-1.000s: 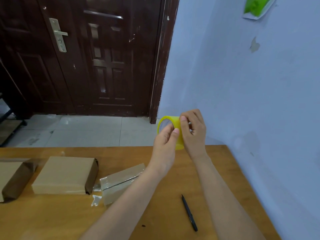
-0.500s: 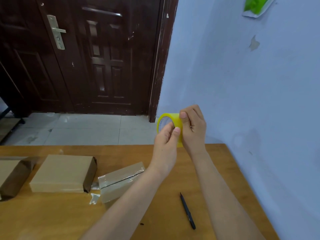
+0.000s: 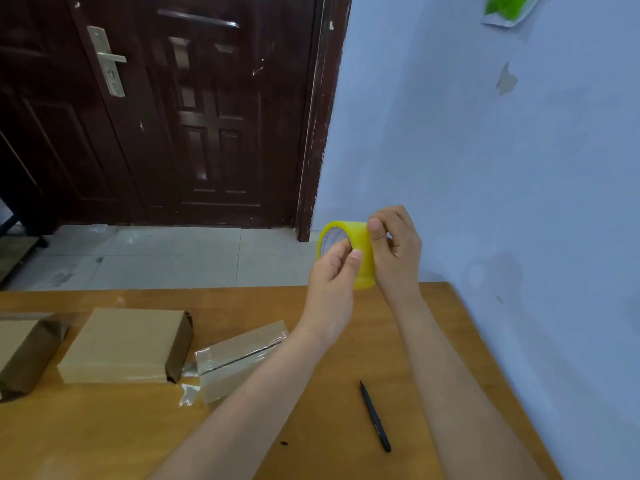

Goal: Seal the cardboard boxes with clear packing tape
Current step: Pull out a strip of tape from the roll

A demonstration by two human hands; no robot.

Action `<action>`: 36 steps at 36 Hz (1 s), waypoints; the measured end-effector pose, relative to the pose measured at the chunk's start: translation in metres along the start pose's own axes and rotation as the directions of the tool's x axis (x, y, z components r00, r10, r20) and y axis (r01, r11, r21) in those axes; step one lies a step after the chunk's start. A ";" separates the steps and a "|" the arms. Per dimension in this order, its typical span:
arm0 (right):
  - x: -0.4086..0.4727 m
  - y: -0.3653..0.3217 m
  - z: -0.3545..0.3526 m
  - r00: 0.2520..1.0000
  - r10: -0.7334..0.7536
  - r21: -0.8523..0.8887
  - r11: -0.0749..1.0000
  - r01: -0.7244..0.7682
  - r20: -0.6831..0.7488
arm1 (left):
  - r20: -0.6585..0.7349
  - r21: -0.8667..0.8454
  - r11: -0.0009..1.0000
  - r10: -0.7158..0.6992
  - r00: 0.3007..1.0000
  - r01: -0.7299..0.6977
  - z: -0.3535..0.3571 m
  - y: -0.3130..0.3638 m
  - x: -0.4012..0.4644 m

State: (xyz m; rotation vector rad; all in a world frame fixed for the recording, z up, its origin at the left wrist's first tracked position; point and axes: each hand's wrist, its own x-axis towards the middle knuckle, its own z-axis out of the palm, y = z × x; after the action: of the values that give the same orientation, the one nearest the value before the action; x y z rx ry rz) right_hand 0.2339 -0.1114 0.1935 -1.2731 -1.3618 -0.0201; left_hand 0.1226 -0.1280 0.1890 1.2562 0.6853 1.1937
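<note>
Hands (image 3: 332, 271) (image 3: 398, 254) gripping round tape roll (image 3: 363, 251) (glossy yellow)

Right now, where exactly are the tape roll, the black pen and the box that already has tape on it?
tape roll (image 3: 363, 258), head view, on its yellow outer band.
black pen (image 3: 375, 417), head view, mid-barrel.
taped box (image 3: 239, 348), head view, on its glossy top.

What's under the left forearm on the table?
The taped box lies there, its right end covered by the left forearm. Its top seam with clear tape shows; loose tape ends stick out at its left. The covered end cannot be judged.
</note>
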 end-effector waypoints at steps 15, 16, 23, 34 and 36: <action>-0.001 -0.012 0.004 1.000 -0.010 -0.043 0.999 0.009 -0.020 | 0.025 0.156 0.982 0.104 0.994 -0.106 0.000 0.003 0.003; -0.001 -0.013 0.005 1.000 -0.009 -0.038 0.999 0.008 -0.029 | 0.024 0.164 0.980 0.114 0.993 -0.116 0.000 0.002 0.003; -0.003 -0.021 0.013 0.995 -0.026 0.040 0.999 0.030 -0.097 | -0.006 0.208 0.964 0.170 0.985 -0.165 0.001 0.001 0.001; -0.009 -0.026 0.014 0.999 -0.046 0.078 0.996 0.048 -0.029 | 0.054 0.260 0.930 0.254 0.966 -0.260 -0.008 0.012 0.006; -0.007 -0.028 0.009 0.998 -0.036 0.102 0.994 0.031 0.045 | 0.072 0.261 0.922 0.277 0.958 -0.286 -0.010 0.012 0.006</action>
State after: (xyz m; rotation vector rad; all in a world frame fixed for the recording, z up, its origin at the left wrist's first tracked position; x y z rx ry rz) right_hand 0.2072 -0.1206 0.2042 -1.1725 -1.4067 0.0555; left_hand 0.1116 -0.1199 0.1988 1.6431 0.6732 1.3405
